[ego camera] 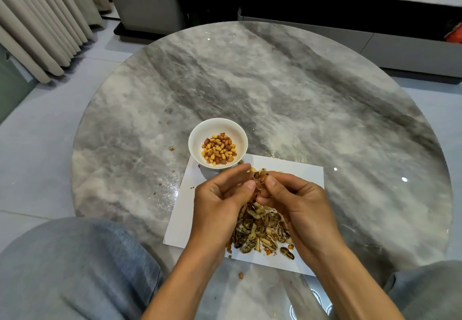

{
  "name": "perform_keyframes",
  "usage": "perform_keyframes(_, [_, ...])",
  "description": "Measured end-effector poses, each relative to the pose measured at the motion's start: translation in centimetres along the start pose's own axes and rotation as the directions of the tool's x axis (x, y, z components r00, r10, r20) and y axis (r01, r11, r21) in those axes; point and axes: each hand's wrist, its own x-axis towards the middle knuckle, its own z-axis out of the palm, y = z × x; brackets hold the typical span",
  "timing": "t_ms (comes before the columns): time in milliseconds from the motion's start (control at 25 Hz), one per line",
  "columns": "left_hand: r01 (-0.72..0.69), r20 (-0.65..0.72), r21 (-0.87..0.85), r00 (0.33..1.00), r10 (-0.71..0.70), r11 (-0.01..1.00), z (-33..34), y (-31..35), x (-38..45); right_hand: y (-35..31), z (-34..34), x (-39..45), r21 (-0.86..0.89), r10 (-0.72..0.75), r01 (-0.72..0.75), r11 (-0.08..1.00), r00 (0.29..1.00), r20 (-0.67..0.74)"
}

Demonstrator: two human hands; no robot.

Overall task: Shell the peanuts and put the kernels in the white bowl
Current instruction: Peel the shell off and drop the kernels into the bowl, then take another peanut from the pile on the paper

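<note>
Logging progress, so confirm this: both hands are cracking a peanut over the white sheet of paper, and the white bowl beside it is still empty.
Wrong on the bowl. The head view shows the round white ceramic bowl already holding a heap of shelled kernels. Both hands, left and right, do work a peanut shell over the white paper sheet.

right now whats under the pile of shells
The pile of shells lies on a white paper sheet on the marble table. The two hands above cover part of the pile and sheet, so what lies beneath them cannot be seen.
</note>
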Motion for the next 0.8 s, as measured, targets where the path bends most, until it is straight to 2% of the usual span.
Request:
perform_keyframes(80, [0.233, 0.031, -0.267, 0.972, -0.233, 0.935, 0.3, 0.0, 0.1, 0.1, 0.0, -0.1, -0.285, -0.162, 0.163, 0.945, 0.986, 0.027])
perform_keyframes(120, [0.292, 0.059, -0.348, 0.955, -0.29, 0.891, 0.3, -0.1, 0.2, 0.2, 0.0, -0.1, -0.44, -0.258, 0.264, 0.858, 0.963, 0.074])
perform_keyframes(200, [0.346, 0.099, -0.43, 0.936, -0.337, 0.834, 0.3, -0.2, 0.2, 0.6, -0.1, -0.2, -0.654, -0.412, 0.443, 0.613, 0.886, 0.214])
perform_keyframes(240, [0.362, 0.115, -0.45, 0.93, -0.349, 0.816, 0.3, -0.2, 0.2, 0.7, -0.2, -0.3, -0.698, -0.455, 0.496, 0.516, 0.849, 0.267])
perform_keyframes(280, [0.376, 0.127, -0.462, 0.924, -0.36, 0.804, 0.4, -0.2, 0.1, 0.8, -0.2, -0.3, -0.711, -0.471, 0.511, 0.483, 0.836, 0.281])
perform_keyframes(360, [0.398, 0.122, -0.487, 0.913, -0.39, 0.778, 0.4, 0.0, 0.2, 0.5, -0.2, -0.3, -0.679, -0.429, 0.43, 0.595, 0.884, 0.185])
perform_keyframes(440, [0.421, 0.106, -0.519, 0.895, -0.433, 0.744, 0.2, 0.0, 0.2, 0.3, -0.4, 0.1, -0.653, -0.34, 0.279, 0.704, 0.94, 0.036])
perform_keyframes(480, [0.427, 0.097, -0.52, 0.89, -0.446, 0.74, 0.1, 0.0, 0.2, 0.3, -0.7, 0.3, -0.7, -0.311, 0.221, 0.679, 0.95, -0.002])
perform_keyframes(520, [0.427, 0.08, -0.513, 0.888, -0.453, 0.745, 0.0, 0.0, 0.2, 0.4, -1.0, 0.3, -0.774, -0.306, 0.186, 0.605, 0.952, -0.01])
perform_keyframes(600, [0.408, 0.044, -0.505, 0.893, -0.449, 0.761, 0.0, 0.0, 0.2, 0.7, -0.9, 0.0, -0.852, -0.341, 0.192, 0.487, 0.94, 0.017])
perform_keyframes(800, [0.306, -0.025, -0.562, 0.923, -0.385, 0.769, 0.1, -0.1, -0.1, 1.2, 0.2, -1.1, -0.799, -0.475, 0.385, 0.463, 0.868, 0.143])
